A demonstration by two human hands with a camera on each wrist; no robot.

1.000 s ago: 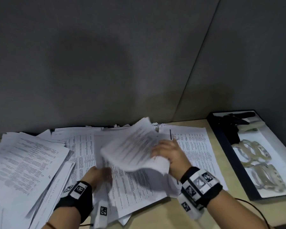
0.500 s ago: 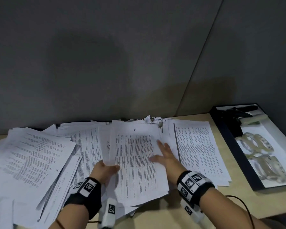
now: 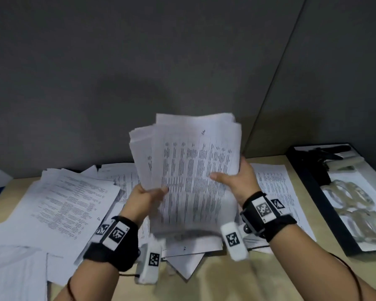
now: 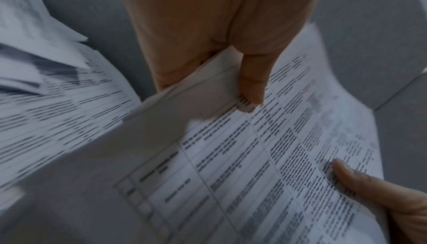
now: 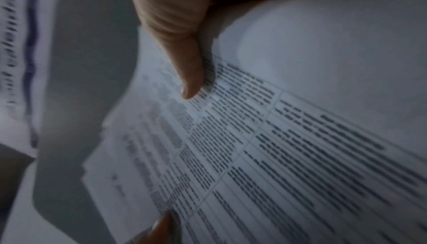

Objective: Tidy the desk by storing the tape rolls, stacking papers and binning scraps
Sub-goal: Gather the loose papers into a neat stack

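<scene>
A sheaf of printed papers [image 3: 189, 170] stands upright above the desk, held between both hands. My left hand [image 3: 148, 194] pinches its left edge, thumb on the front sheet [image 4: 251, 87]. My right hand [image 3: 237, 181] grips the right edge, thumb across the print [image 5: 191, 83]. The same sheaf fills both wrist views [image 4: 254, 175] [image 5: 277, 156]. More loose printed sheets [image 3: 70, 203] lie spread over the desk to the left and under my hands, and another sheet [image 3: 276, 192] lies to the right. Clear tape rolls [image 3: 354, 205] sit in a black-rimmed tray [image 3: 308, 183] at the right.
A black tool [image 3: 326, 157] lies at the tray's far end. Grey partition walls [image 3: 139, 72] close off the back of the wooden desk [image 3: 237, 276]. A strip of bare desk shows along the near edge.
Both hands gathered the sheets that lay flat on the desk and raised them upright as one sheaf. The right hand went from lying flat on the paper to gripping its edge.
</scene>
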